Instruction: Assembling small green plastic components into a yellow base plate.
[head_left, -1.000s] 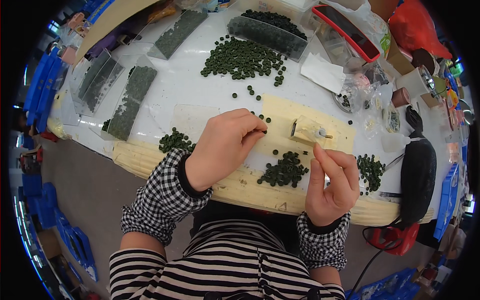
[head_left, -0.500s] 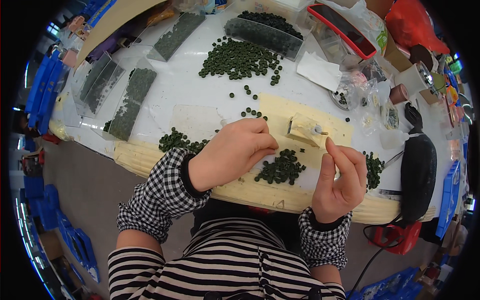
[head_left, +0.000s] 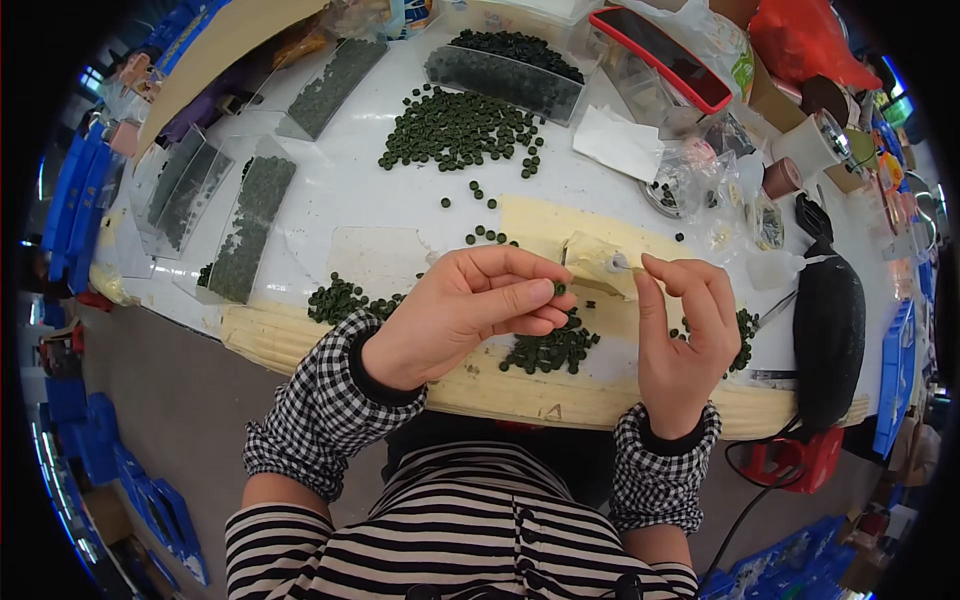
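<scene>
The left hand (head_left: pixel 460 315) pinches a green bead (head_left: pixel 559 288) near the left end of the yellowish block (head_left: pixel 590 257). The right hand (head_left: pixel 690 320) is at its right end, grip unclear.

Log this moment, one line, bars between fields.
left hand: pinching small green piece | right hand: near yellow block, grip unclear | green heap: beside clear bin

White surface (head_left: pixel 350 190) with a cream front edge (head_left: pixel 480 396), grey floor (head_left: pixel 205 410) below, blue plastic pieces (head_left: pixel 68 220) at far left and lower right, bright light strips (head_left: pixel 42 455) along left rim
</scene>
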